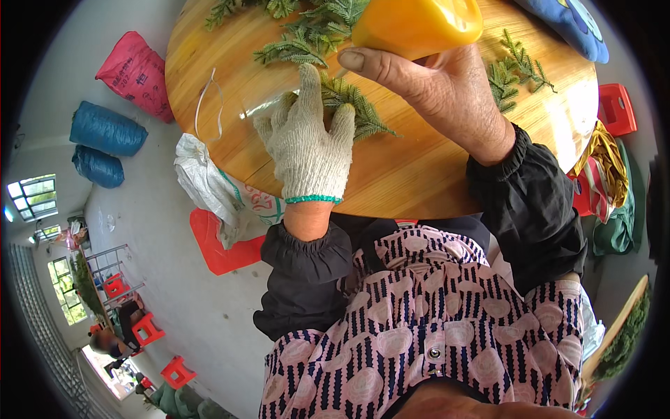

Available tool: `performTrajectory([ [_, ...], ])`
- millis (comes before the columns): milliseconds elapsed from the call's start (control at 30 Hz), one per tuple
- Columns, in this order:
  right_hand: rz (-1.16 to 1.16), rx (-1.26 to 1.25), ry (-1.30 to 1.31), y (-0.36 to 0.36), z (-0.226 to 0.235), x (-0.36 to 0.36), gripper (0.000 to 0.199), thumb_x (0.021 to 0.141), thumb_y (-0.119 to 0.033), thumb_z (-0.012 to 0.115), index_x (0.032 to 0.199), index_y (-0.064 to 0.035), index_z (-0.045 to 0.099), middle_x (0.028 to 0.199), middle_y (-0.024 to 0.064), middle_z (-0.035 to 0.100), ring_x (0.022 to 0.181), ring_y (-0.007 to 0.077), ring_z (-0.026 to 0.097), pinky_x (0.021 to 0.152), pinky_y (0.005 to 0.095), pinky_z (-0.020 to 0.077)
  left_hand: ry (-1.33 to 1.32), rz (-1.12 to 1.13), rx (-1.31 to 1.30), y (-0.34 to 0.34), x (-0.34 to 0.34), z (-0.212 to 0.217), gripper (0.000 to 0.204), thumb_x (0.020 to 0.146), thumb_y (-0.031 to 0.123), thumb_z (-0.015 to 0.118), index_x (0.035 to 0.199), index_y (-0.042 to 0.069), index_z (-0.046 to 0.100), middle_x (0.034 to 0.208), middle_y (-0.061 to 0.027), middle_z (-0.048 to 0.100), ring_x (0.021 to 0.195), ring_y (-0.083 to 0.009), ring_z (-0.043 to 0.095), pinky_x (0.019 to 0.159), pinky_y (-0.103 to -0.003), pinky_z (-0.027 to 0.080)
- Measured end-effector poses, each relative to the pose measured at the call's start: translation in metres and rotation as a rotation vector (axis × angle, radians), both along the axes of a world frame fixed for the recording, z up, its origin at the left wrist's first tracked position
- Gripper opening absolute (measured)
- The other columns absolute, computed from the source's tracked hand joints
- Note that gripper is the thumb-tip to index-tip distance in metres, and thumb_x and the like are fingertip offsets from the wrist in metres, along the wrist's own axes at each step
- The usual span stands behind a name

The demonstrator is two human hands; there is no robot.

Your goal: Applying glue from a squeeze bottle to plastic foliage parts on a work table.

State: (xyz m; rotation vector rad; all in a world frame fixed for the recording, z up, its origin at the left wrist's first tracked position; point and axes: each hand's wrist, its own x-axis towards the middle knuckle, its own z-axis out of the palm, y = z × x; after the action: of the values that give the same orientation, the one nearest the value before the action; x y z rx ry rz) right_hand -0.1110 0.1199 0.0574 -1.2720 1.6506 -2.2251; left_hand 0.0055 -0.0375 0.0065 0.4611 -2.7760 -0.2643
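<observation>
Head view: left hand (307,140), white-gloved, fingers parted, over a green sprig (366,113) on the wooden surface (412,171); contact unclear. Right hand (447,94), bare, clasping a yellow container (419,24), thumb along its near edge, other fingers mostly hidden. Further sprigs (328,17): beyond the left hand. Side sprig (502,80): just right of the right hand.
</observation>
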Motion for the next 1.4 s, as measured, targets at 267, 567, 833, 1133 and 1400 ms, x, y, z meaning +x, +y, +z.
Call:
performTrajectory([
  [267, 0.040, 0.041, -0.006, -0.011, -0.003, -0.003, 0.051, 0.088, -0.009, 0.083, 0.130, -0.0029, 0.055, 0.113, 0.0041, 0.067, 0.102, 0.0133, 0.063, 0.087, 0.0299, 0.0536, 0.095, -0.038, 0.018, -0.002, 0.004, -0.005, 0.076, 0.087, 0.033, 0.073, 0.151, 0.002, 0.046, 0.113, -0.0112, 0.072, 0.114, -0.0369, 0.059, 0.110, -0.060, 0.032],
  [567, 0.056, -0.045, -0.048, -0.016, -0.011, 0.000, 0.046, 0.088, -0.006, 0.082, 0.126, -0.0034, 0.057, 0.110, 0.0026, 0.067, 0.100, 0.0121, 0.063, 0.085, 0.0291, 0.0532, 0.108, -0.034, -0.012, 0.002, 0.001, -0.004, 0.073, 0.086, 0.032, 0.074, 0.148, 0.002, 0.051, 0.108, -0.0108, 0.072, 0.110, -0.0366, 0.061, 0.107, -0.061, 0.035],
  [833, 0.098, -0.041, 0.086, -0.018, -0.018, -0.011, 0.046, 0.088, -0.007, 0.082, 0.126, -0.0029, 0.057, 0.111, 0.0033, 0.067, 0.100, 0.0128, 0.063, 0.086, 0.0298, 0.0532, 0.135, -0.044, -0.040, 0.000, 0.003, -0.008, 0.068, 0.085, 0.033, 0.074, 0.143, 0.003, 0.057, 0.111, -0.0142, 0.072, 0.110, -0.0371, 0.061, 0.104, -0.059, 0.037],
  [1133, 0.006, 0.054, 0.134, -0.010, -0.009, -0.003, 0.053, 0.088, -0.009, 0.082, 0.131, -0.0022, 0.054, 0.115, 0.0052, 0.066, 0.104, 0.0149, 0.062, 0.090, 0.0310, 0.0529, 0.192, -0.055, -0.012, -0.001, 0.002, -0.009, 0.051, 0.090, 0.036, 0.071, 0.134, 0.012, 0.063, 0.106, -0.0169, 0.067, 0.105, -0.0393, 0.063, 0.106, -0.068, 0.036],
  [1400, -0.021, -0.045, 0.085, -0.012, -0.017, 0.003, 0.051, 0.088, -0.007, 0.082, 0.131, -0.0019, 0.054, 0.115, 0.0054, 0.066, 0.105, 0.0144, 0.062, 0.091, 0.0306, 0.0521, 0.161, -0.062, -0.068, -0.002, 0.001, -0.007, 0.060, 0.084, 0.030, 0.075, 0.137, 0.003, 0.062, 0.098, -0.0102, 0.073, 0.102, -0.0350, 0.062, 0.101, -0.055, 0.039],
])
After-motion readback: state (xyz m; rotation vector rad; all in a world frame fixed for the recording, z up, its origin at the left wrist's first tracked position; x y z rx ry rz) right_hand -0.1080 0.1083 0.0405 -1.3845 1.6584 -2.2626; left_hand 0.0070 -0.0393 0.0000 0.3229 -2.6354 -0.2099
